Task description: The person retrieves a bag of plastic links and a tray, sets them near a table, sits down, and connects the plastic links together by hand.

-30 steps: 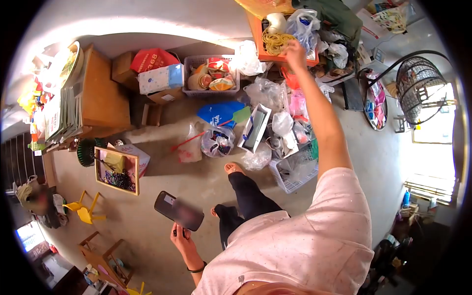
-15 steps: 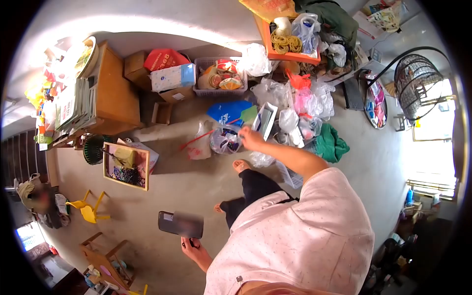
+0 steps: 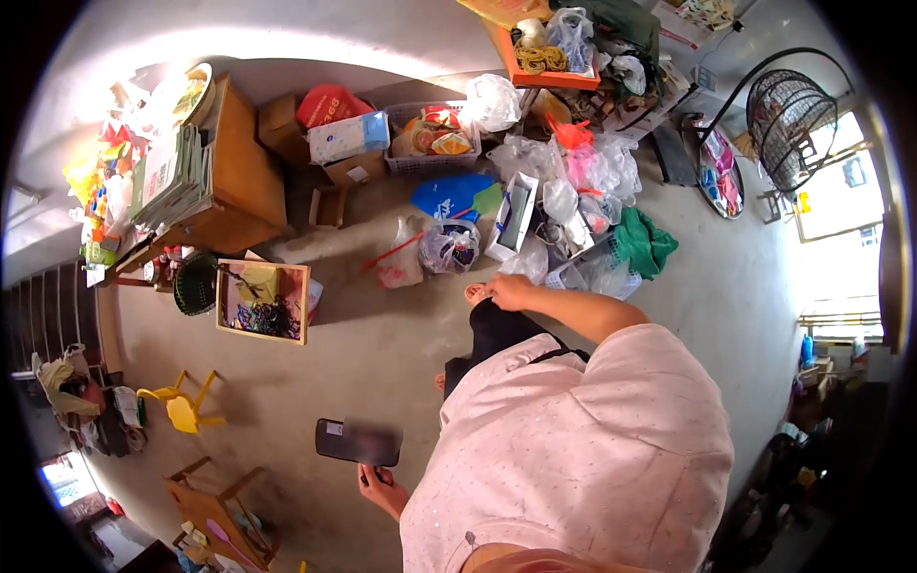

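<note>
My left hand (image 3: 382, 489), low in the view, is closed round the lower end of a dark smartphone (image 3: 358, 442). The phone is held up in front of my body, with part of its face blurred. My right hand (image 3: 511, 292) hangs over my foot, fingers curled together; what they hold, if anything, is hidden. Just beyond it on the floor lie a knotted clear plastic bag (image 3: 449, 246) with dark, colourful contents, a crumpled clear bag (image 3: 525, 263) and an open white box (image 3: 516, 218). A thin red stick (image 3: 394, 250) crosses a pale bag to the left.
Piled bags and a green cloth bag (image 3: 645, 244) sit to the right. Behind are a lilac basket (image 3: 435, 162), cartons and an orange tray (image 3: 549, 78). Leftward are a wooden-framed box (image 3: 308, 306), a yellow stool (image 3: 181, 413), a dark green basket (image 3: 195, 284) and a wooden cabinet (image 3: 244, 162).
My right hand has drawn back from beside the knotted bag toward my body, now over my foot. The view has shifted slightly. My left hand still holds the smartphone.
</note>
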